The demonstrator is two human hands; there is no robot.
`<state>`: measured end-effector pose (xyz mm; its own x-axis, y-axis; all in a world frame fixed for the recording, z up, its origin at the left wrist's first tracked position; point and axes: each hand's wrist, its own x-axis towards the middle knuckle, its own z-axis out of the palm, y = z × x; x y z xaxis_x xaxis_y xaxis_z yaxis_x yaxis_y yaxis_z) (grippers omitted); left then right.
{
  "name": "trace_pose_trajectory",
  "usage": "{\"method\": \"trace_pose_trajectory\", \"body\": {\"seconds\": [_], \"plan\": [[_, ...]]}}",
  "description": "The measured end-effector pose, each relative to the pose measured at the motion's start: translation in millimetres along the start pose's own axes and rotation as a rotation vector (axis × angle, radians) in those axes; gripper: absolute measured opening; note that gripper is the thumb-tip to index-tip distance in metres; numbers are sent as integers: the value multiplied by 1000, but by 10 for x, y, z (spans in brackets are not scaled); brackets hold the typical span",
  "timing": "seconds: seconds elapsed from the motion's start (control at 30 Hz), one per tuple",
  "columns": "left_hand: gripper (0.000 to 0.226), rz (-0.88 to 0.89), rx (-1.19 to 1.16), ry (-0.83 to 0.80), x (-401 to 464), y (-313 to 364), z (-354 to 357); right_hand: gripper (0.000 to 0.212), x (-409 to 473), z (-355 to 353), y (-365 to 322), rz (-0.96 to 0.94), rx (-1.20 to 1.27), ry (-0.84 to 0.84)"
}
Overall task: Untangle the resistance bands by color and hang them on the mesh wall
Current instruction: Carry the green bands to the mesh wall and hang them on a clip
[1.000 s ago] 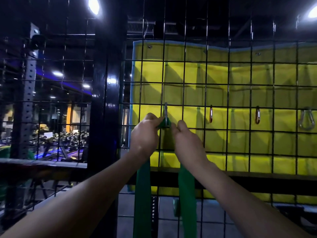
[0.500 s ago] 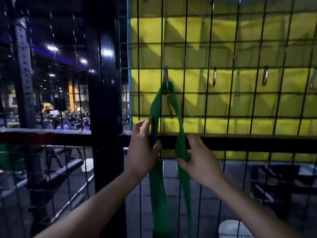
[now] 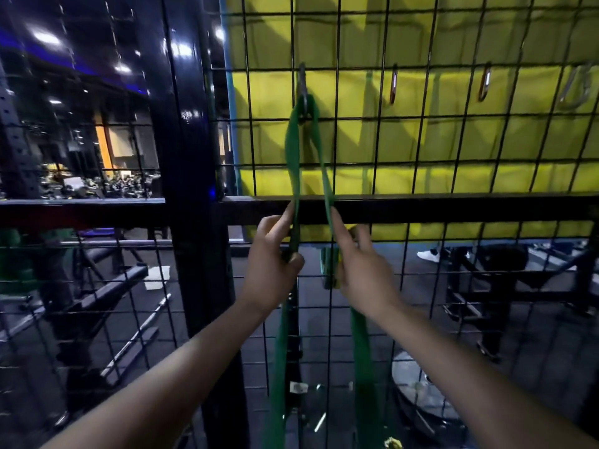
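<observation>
Both hands have slid lower along the band since the earlier frames, from the clip down to the dark horizontal rail (image 3: 453, 209) of the black wire mesh wall (image 3: 421, 140). The flat green rubber resistance band (image 3: 293, 163) now hangs by its top loop from the grey metal carabiner clip (image 3: 303, 89) on the mesh, its two strands spreading downward.

The left hand (image 3: 270, 264) pinches the left strand between thumb and curled fingers, forefinger laid up along it. The right hand (image 3: 359, 267) grasps the right strand, forefinger likewise extended.

To finish this step well, I judge it best to run each strand through the fingers so it lies flat and untwisted, check that the loop sits fully inside the clip, then let go gently so the band does not spring off.

No bins or trays show; the only holders are the clips. Two reddish clips (image 3: 393, 84) and a larger silver carabiner (image 3: 578, 89) hang to the right, holding nothing. Behind the mesh hangs a yellow padded mat (image 3: 486, 43).
</observation>
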<state>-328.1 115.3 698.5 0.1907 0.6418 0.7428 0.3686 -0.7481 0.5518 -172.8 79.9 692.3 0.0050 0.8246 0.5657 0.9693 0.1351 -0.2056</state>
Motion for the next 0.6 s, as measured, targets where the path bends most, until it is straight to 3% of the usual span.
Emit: {"method": "trace_pose_trajectory", "body": {"seconds": [0.43,0.6], "plan": [[73,12,-18,-30,-147,-38,73,95,-94,50,-102,-13,55,-83],[60,55,95,28,-497,-9,194,79,-447,106,209,-54,89,-153]]}}
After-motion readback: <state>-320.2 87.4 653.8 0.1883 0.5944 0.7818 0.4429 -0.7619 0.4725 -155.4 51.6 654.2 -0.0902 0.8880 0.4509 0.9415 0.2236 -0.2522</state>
